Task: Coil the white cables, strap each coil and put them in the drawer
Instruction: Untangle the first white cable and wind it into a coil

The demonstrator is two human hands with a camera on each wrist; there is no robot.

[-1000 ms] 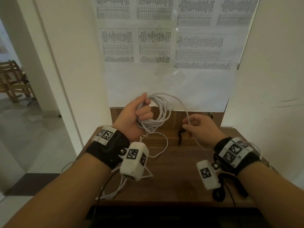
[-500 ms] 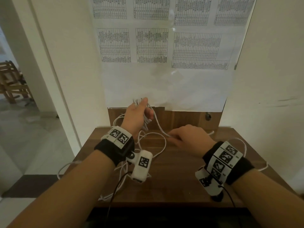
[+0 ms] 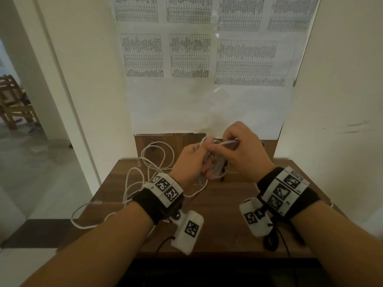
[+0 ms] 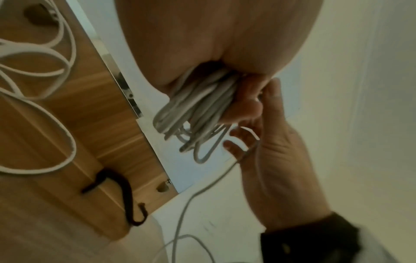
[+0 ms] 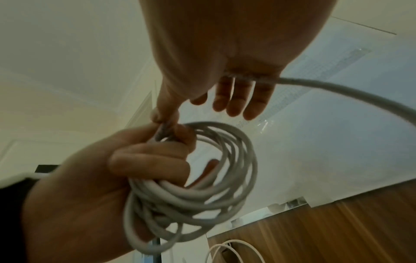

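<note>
Coiling step in hand: left hand [image 3: 193,162] gripping bundled white cable coil [image 5: 191,186] above brown wooden desk [image 3: 228,204]; right hand [image 3: 242,150] pinching trailing white strand [image 5: 337,89]. Next, probably: laying that loop on, then reaching black strap [image 4: 119,192].

Both forearms bare, no sleeves. Left wrist: black fabric wristband [image 3: 154,201] with a white plate [image 3: 164,188] on top carrying black-and-white square fiducial markers. White rounded camera pod [image 3: 187,232] hangs off the band's underside on a small dark pivot, one fiducial marker on its face; thin black lead [image 3: 163,243] runs off it. Right wrist: same kit, black wristband [image 3: 304,201], white marker plate [image 3: 283,189] with several fiducials, white camera pod [image 3: 256,219] with one marker, black looped lead [image 3: 271,240] trailing below. Right band's dark cuff also visible in the left wrist view.
</note>
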